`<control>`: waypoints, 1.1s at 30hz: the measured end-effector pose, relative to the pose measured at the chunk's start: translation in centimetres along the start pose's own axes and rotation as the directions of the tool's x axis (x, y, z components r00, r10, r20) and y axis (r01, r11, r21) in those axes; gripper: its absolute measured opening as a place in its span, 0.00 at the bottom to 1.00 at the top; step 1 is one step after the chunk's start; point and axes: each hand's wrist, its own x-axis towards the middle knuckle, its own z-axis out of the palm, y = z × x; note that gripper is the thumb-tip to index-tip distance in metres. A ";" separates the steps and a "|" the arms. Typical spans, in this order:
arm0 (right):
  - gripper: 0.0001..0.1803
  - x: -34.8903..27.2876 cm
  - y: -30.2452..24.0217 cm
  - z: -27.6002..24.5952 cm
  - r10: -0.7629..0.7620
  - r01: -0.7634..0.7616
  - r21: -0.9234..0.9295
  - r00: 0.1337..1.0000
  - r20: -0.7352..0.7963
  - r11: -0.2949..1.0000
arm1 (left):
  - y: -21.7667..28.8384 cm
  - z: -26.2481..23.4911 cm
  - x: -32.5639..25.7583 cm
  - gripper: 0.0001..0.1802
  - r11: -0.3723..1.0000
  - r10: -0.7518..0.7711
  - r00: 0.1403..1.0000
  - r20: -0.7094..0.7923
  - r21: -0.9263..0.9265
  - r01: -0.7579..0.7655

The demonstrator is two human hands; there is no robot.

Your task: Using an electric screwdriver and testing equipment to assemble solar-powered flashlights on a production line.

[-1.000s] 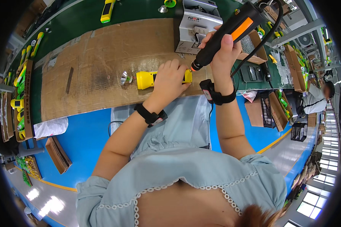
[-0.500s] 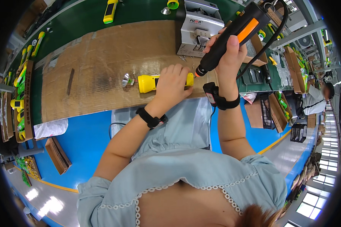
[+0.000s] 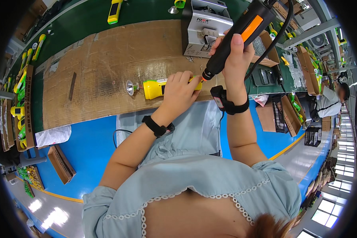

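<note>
Yellow torch body (image 3: 156,88) lies lengthwise across the cardboard-covered worktop (image 3: 99,71), my left hand (image 3: 180,91) closed over its right end. My right hand (image 3: 235,59) grips the black-and-orange screwdriver (image 3: 236,37) fully, tip apparently touching that same end.

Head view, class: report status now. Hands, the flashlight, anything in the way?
Left hand pins yellow flashlight flat on the board. Right hand grips screwdriver, tip at the flashlight's near end. Nothing between tip and flashlight.
</note>
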 end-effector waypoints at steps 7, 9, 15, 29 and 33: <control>0.25 0.2 0.2 0.0 -0.031 0.031 -0.013 0.999 -0.024 0.999 | -0.5 0.1 0.1 0.20 0.999 0.043 0.999 -0.001 -0.001 -0.043; 0.25 0.3 0.7 0.0 -0.078 0.079 0.016 0.997 -0.022 0.997 | -0.8 0.1 0.4 0.21 1.000 0.025 0.999 0.023 0.001 -0.025; 0.15 1.0 1.8 -0.2 -0.085 0.084 0.098 0.996 0.002 0.992 | -1.3 -0.3 1.9 0.21 0.998 -0.046 0.985 0.166 0.038 0.040; 0.30 0.2 2.1 0.1 -0.122 0.124 0.046 0.991 -0.059 0.991 | -1.8 -0.1 2.4 0.22 0.984 -0.123 0.970 0.209 -0.104 0.147; 0.23 0.0 3.0 0.0 -0.064 0.064 0.095 0.998 0.006 0.993 | -1.8 -0.2 2.6 0.22 0.979 -0.153 0.964 0.215 -0.101 0.178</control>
